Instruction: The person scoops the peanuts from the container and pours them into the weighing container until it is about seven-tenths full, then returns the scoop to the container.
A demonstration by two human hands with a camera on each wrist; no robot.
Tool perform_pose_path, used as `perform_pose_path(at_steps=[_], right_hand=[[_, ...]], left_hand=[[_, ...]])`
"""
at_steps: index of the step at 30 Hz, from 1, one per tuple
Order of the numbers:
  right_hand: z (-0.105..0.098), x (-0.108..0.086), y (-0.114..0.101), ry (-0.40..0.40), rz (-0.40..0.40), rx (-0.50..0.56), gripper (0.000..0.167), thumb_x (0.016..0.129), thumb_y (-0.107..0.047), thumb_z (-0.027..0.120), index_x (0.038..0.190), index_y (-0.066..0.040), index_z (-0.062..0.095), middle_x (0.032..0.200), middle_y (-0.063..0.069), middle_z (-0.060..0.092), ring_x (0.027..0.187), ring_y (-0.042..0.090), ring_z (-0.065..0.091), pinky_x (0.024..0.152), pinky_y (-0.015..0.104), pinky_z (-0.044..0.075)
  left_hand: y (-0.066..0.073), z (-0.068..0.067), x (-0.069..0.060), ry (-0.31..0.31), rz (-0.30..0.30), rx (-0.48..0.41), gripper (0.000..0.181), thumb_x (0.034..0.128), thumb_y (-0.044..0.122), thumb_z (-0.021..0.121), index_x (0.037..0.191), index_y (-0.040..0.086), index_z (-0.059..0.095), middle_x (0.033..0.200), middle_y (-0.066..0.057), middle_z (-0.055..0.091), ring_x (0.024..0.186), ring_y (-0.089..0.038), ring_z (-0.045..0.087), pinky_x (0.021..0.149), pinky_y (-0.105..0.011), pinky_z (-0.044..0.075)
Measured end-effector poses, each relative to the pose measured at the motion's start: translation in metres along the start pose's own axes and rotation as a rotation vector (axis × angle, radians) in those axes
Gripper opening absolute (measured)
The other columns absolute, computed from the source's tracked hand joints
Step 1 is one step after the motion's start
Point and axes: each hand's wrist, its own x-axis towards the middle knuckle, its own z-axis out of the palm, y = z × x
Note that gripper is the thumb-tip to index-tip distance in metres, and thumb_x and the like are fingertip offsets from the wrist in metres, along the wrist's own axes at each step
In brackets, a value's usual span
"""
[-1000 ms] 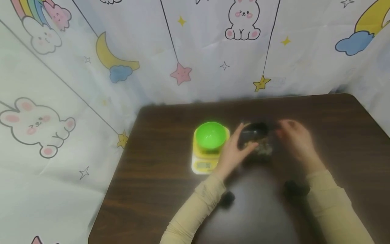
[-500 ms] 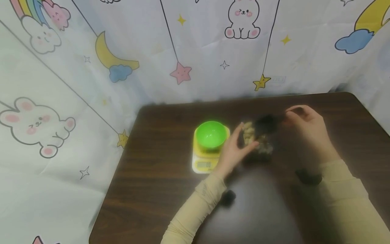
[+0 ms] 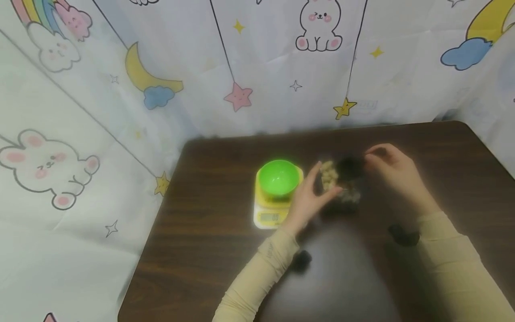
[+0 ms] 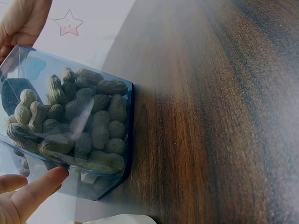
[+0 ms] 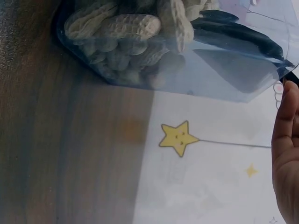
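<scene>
A clear box of peanuts stands on the table in front of me, its dark base against the wood. My left hand holds the box's left side, thumb and fingers spread across it; in the left wrist view a fingertip touches the rim. My right hand, at the box's right, pinches the handle end of a black scoop. The scoop's bowl reaches down into the box beside the peanuts, seen through the wall in the right wrist view. In the head view the scoop is blurred.
Left of the box stands a yellow and white kitchen scale bearing a green bowl; its display appears to read zero. The brown table ends at a printed white curtain behind and at the left.
My right hand first moved right and away with the scoop, then came slightly back left. The scoop swung toward the box's right side, uncovering peanuts. My left hand stayed on the box.
</scene>
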Motion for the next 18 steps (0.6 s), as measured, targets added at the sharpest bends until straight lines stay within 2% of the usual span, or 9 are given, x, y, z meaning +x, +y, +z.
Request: perform_pose_path(at_steps=[5,12,18], right_hand=[[0.002,0.001,-0.001,0.036,0.002,0.014,0.03,0.089,-0.037,0.06,0.112,-0.017,0.057,0.084,-0.009,0.066,0.076,0.003,0.064,0.059,0.021,0.054],[0.004,0.002,0.0,0.122,0.05,0.101,0.028,0.086,-0.037,0.065,0.105,-0.018,0.061,0.076,-0.005,0.066,0.068,0.006,0.064,0.053,0.023,0.053],[0.011,0.004,-0.003,0.144,0.077,0.098,0.025,0.086,-0.039,0.064,0.1,-0.02,0.06,0.072,-0.016,0.065,0.065,0.001,0.064,0.055,0.019,0.052]], left_hand=[[0.0,0.001,0.0,-0.003,-0.003,-0.007,0.08,0.0737,0.063,0.065,0.139,0.053,0.02,0.15,0.006,0.034,0.134,-0.023,0.041,0.11,-0.048,0.036],[-0.001,0.002,0.001,-0.015,0.006,-0.012,0.08,0.0743,0.062,0.065,0.139,0.054,0.018,0.151,0.007,0.033,0.134,-0.024,0.04,0.109,-0.05,0.036],[-0.001,-0.001,0.001,-0.017,0.008,-0.037,0.081,0.0735,0.062,0.066,0.139,0.055,0.018,0.151,0.008,0.031,0.136,-0.024,0.038,0.11,-0.051,0.035]])
